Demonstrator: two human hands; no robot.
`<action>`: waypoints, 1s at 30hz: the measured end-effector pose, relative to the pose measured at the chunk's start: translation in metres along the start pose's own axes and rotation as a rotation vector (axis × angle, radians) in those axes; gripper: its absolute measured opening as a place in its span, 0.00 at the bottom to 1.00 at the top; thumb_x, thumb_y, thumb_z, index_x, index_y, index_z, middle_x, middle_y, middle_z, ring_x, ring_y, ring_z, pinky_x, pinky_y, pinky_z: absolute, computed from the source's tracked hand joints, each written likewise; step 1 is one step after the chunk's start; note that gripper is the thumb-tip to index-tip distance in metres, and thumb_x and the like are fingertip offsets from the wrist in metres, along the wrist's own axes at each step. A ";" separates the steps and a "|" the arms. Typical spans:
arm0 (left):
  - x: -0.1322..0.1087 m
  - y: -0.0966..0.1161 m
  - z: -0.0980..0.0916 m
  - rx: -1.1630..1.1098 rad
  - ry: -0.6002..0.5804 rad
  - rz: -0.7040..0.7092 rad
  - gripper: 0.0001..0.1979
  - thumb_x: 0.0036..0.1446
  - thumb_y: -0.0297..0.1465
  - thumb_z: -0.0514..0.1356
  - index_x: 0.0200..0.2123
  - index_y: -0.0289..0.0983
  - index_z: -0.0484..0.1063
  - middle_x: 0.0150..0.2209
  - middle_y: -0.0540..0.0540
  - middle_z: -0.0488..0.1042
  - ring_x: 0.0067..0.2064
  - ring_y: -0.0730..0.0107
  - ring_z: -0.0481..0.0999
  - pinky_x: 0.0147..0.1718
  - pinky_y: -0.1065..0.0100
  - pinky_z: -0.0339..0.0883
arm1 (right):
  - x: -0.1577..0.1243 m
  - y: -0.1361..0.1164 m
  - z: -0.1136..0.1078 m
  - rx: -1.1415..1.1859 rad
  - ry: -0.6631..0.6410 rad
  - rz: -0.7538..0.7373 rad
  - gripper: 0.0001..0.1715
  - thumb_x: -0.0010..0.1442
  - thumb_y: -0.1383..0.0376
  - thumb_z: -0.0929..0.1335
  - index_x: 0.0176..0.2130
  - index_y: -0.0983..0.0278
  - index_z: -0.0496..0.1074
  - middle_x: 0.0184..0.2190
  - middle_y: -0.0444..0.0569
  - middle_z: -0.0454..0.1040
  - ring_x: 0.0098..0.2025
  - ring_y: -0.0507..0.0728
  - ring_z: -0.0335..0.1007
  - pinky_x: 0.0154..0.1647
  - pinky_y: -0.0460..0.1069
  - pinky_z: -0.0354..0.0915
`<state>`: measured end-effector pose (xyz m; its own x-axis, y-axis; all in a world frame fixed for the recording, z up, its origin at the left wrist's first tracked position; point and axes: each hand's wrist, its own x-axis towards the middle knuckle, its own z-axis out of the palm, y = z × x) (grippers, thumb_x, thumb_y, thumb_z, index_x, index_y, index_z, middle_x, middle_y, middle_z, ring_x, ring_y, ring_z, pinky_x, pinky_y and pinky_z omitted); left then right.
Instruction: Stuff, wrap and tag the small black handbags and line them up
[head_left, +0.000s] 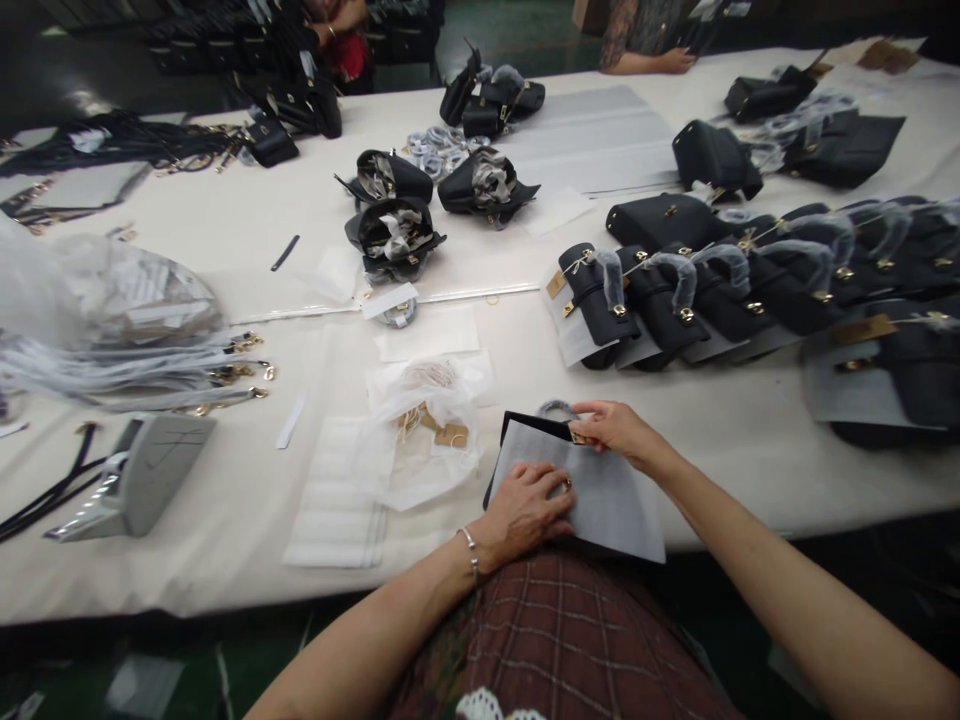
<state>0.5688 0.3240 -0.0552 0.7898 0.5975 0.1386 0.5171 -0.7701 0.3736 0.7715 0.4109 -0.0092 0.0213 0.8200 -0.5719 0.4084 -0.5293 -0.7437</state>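
Observation:
At the table's front edge, against the brown checked apron (577,630), lies a black handbag (517,428) with a pale grey sheet (615,500) over most of it. My left hand (529,505) rests flat on the sheet, fingers stretched out, pressing it to the bag. At the bag's top edge my right hand (619,435) pinches beside a small gold-coloured fitting (577,437); the fingertips partly hide it. A plastic-wrapped handle (556,410) shows just behind that edge.
Left of the bag are an open plastic bag of brown tags (450,435) and white sheets (337,500). A grey tape dispenser (150,470) stands farther left. Finished-looking black handbags (600,300) line the right; several stuffed bags (394,235) sit behind. Two people are across the table.

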 end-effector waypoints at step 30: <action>-0.011 0.000 0.020 -0.028 0.135 -0.200 0.31 0.53 0.58 0.61 0.46 0.38 0.71 0.68 0.38 0.56 0.71 0.42 0.43 0.65 0.36 0.42 | -0.043 0.037 0.020 0.310 -0.039 0.067 0.25 0.42 0.55 0.77 0.34 0.62 0.66 0.21 0.41 0.74 0.21 0.50 0.70 0.23 0.45 0.70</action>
<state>0.5667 0.3124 -0.0749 0.6202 0.7635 0.1804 0.6480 -0.6282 0.4306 0.7674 0.3518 -0.0196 0.0012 0.7753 -0.6316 0.1095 -0.6279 -0.7706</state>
